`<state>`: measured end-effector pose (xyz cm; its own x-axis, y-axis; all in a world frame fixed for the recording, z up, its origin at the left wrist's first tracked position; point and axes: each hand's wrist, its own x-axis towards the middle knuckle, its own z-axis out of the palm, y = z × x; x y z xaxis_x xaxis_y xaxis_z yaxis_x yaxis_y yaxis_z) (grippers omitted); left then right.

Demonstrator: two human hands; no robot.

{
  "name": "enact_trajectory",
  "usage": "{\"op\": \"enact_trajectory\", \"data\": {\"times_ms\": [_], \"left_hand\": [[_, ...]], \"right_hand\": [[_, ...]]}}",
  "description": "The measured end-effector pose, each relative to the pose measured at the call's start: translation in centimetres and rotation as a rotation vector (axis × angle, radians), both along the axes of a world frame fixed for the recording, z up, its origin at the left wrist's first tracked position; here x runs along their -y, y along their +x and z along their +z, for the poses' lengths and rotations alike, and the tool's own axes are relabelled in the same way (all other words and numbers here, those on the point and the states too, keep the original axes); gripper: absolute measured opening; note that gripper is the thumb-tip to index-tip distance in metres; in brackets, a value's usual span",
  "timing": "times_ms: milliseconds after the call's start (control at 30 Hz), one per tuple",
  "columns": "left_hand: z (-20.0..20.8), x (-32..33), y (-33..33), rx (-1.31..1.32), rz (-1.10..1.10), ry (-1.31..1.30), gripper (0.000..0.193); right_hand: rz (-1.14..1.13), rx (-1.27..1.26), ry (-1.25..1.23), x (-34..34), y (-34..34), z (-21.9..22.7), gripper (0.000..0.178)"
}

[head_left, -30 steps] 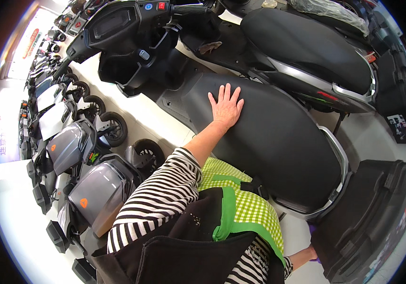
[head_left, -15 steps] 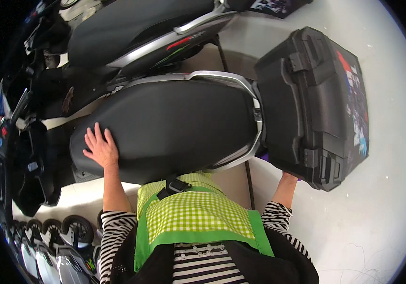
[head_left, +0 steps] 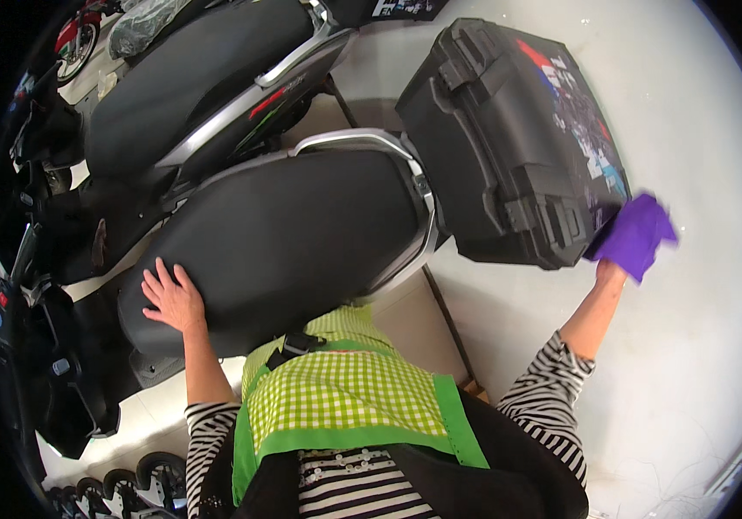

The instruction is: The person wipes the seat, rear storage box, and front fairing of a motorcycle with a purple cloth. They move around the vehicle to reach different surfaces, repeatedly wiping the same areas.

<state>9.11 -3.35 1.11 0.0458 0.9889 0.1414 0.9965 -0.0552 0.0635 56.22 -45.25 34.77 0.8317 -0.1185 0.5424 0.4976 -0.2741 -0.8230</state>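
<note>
My left hand [head_left: 174, 297] lies flat on the front part of a black scooter seat [head_left: 302, 229], its fingers spread. A purple cloth [head_left: 639, 233] drapes over my right hand [head_left: 610, 273], which holds it at the outer near corner of a black top case [head_left: 483, 164]. Most of the fingers on that hand are hidden under the cloth, and its edge is slightly blurred. The case sits behind the seat, next to the silver grab rail [head_left: 427, 203], and carries colourful graphics on its outer face.
A second scooter [head_left: 215, 78] with a black seat stands parallel on the far side. Handlebars and a dark front panel [head_left: 60, 363] are at the left. Several small wheels [head_left: 162, 477] line the lower left. Pale floor [head_left: 691, 372] stretches along the right.
My right hand has come out from beneath the case's near side and moved right and up to its outer corner with the purple cloth. The view has turned; my left hand stays on the seat.
</note>
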Motion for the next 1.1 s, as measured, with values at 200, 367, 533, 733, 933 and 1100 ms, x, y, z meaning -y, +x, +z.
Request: {"op": "enact_trajectory", "data": {"times_ms": [200,367,533,733,933,1100], "left_hand": [[-0.2,0.1,-0.1,0.008,-0.016,0.042,0.050],[0.2,0.2,0.2,-0.004,-0.024,0.111,0.046],[1.1,0.5,0.1,0.076,-0.021,0.169,0.042],[1.6,0.5,-0.3,0.194,-0.002,0.051,0.050],[2.1,0.5,-0.6,0.254,-0.002,0.028,0.052],[1.7,0.3,-0.2,0.134,-0.018,0.084,0.045]], "right_hand": [[0.290,-0.053,-0.936,-4.2,-0.3,2.2,0.056],[0.336,-0.014,-1.126,-7.7,-3.9,3.2,0.059],[0.318,0.386,-1.179,-10.9,-8.8,1.5,0.041],[0.536,0.581,-1.150,-15.8,-15.7,-7.2,0.043],[1.041,0.349,-1.100,-25.3,-25.5,-21.1,0.052],[1.112,0.464,-1.258,-28.0,-28.4,-28.1,0.064]]}}
